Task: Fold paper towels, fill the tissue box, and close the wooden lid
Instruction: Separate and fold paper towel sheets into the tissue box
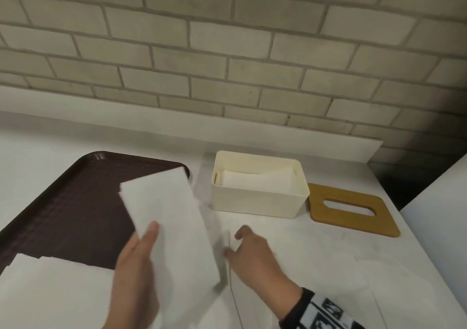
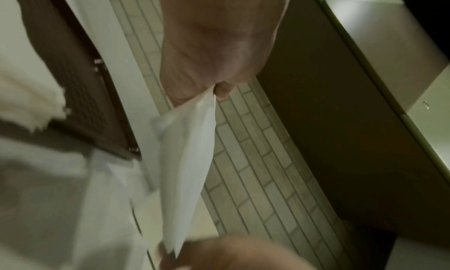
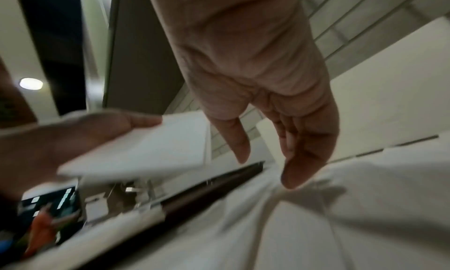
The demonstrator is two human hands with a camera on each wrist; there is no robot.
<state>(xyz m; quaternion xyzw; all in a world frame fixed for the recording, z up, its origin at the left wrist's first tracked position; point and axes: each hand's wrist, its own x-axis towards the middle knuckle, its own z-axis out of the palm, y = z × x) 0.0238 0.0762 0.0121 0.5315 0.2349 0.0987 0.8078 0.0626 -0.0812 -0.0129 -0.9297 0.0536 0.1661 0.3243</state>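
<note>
A folded white paper towel is held up by the left hand, w/ the thumb on top & the other fingers hidden under it. In the left wrist view the towel is pinched at the hand; its far end hangs down. It is lifted above the right edge of the dark brown plastic tray, approx at 10 o'clock from the right hand.

The right hand is held w/ fingers loosely spread & nothing in it, palm down over the white counter. In the right wrist view the fingers point down at flat white paper spread under them; if they touch it can't be told.

The cream plastic tissue box is seen open, at 12 o'clock from the right hand, just right of the tray. White folded towels are seen inside it. The flat wooden lid w/ an oval slot is laid on the counter just beside the box, at its 3 o'clock, not on it.

More white paper sheets are laid over the near end of the tray, at 9 o'clock from the left hand. A pale brick wall is seen behind the counter at 12 o'clock.
</note>
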